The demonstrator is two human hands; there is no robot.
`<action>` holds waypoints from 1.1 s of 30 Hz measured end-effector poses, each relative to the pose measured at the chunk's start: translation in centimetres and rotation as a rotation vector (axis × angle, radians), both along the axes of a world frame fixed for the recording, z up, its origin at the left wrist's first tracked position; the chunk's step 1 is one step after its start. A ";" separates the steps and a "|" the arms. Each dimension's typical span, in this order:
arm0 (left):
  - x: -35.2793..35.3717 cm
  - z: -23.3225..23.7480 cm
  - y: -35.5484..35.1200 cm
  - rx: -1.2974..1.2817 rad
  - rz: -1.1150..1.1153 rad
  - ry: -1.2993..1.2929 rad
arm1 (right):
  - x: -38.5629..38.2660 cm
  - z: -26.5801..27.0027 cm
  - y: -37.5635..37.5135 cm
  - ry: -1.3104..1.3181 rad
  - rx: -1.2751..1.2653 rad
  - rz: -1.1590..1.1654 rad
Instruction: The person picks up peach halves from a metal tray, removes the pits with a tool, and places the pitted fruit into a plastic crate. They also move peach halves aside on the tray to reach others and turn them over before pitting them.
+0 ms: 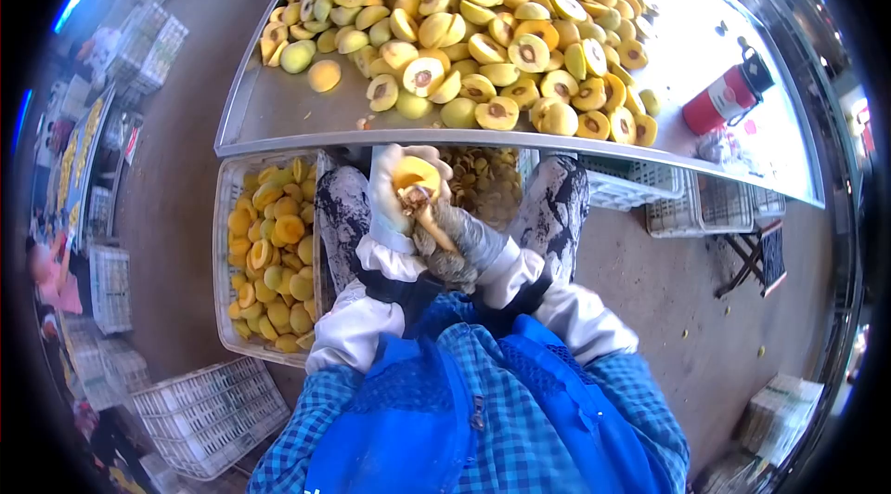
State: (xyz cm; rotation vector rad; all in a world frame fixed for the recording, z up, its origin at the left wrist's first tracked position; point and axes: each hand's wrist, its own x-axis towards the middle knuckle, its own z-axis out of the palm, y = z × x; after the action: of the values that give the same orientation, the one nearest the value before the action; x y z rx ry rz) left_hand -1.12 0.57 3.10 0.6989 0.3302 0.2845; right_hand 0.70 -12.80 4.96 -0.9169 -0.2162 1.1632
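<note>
In a light glove, my left hand (382,186) is closed around a yellow peach half (414,171), cut face up. My right hand (453,241), in a greyish, soiled glove, grips a tool with a wooden handle (439,230). The tool's end meets the peach at its brown pit; its blade or tip cannot be made out. Both hands are between my knees, just in front of the metal table (306,127). On that table lies a large heap of halved peaches (483,48), many with pits showing.
To the left, a white crate (223,253) holds peach halves without visible pits. Pits and scraps (483,178) lie below the table edge. A red bottle (719,102) stands on the table's right. Other crates (213,415) and a folding stool (766,257) are on the floor.
</note>
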 end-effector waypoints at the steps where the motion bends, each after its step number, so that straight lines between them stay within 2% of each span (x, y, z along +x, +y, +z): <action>1: -0.2 -0.1 0.4 -0.154 0.003 0.027 | -0.1 -1.1 0.3 -0.042 0.038 0.022; 3: -0.5 -0.9 1.9 -0.243 0.070 0.081 | -0.3 -3.2 0.9 -0.124 0.115 0.060; 5: -1.7 1.9 3.9 -0.198 0.317 0.267 | -0.2 -5.2 1.8 0.447 0.115 -0.061; 6: -2.6 1.5 5.7 -0.103 0.412 0.215 | 0.3 -6.8 1.7 0.189 -0.078 -0.110; 7: -3.8 0.7 8.3 -0.005 0.506 0.161 | 0.2 -10.8 2.1 -0.337 -0.006 -0.111; 8: -5.5 0.2 11.2 -0.104 0.394 0.038 | 0.1 -14.7 2.5 -1.254 -0.277 -0.232; 9: -6.6 0.2 13.3 -0.167 0.489 0.047 | 0.0 -16.4 3.1 -1.728 -0.500 -0.542; 10: -7.5 -0.2 14.8 -0.134 0.525 0.048 | 0.6 -18.3 3.4 -1.620 -0.416 -0.430; 12: -9.3 0.2 14.9 -0.032 0.553 0.075 | 0.8 -17.7 3.1 -1.377 -0.293 -0.196; 15: -8.3 1.3 12.0 0.201 0.487 0.107 | 0.7 -13.2 2.8 -1.130 -0.165 -0.028; 17: -6.8 1.7 9.4 0.260 0.491 0.076 | -0.3 -5.4 3.9 -1.147 -0.071 -0.056; 22: -4.4 1.1 5.4 0.394 0.396 0.072 | -0.5 -1.8 5.3 -1.155 0.010 -0.094; 23: -4.1 1.1 5.0 0.420 0.375 0.091 | -0.4 -1.3 5.2 -1.072 -0.079 0.032; 24: -4.0 1.1 4.6 0.447 0.357 0.110 | 0.1 -2.2 4.8 -1.538 -0.024 0.106; 27: -3.7 1.5 2.3 0.390 0.351 0.124 | -1.0 -3.5 4.4 -1.699 0.162 -0.245; 28: -3.7 1.5 1.7 0.358 0.336 0.144 | -0.9 -3.3 3.8 -1.502 0.163 -0.113; 29: -3.7 1.5 1.3 0.314 0.306 0.128 | -0.8 -3.1 3.3 -1.419 0.156 -0.059; 33: -3.6 1.2 -0.3 0.162 0.215 0.101 | -0.2 -3.1 1.7 -1.265 0.160 0.125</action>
State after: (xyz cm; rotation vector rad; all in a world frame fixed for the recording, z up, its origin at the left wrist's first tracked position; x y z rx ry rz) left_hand -4.70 0.22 4.25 0.8399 0.4835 0.4854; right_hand 0.51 -11.10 1.81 -1.3981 -1.3728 0.5097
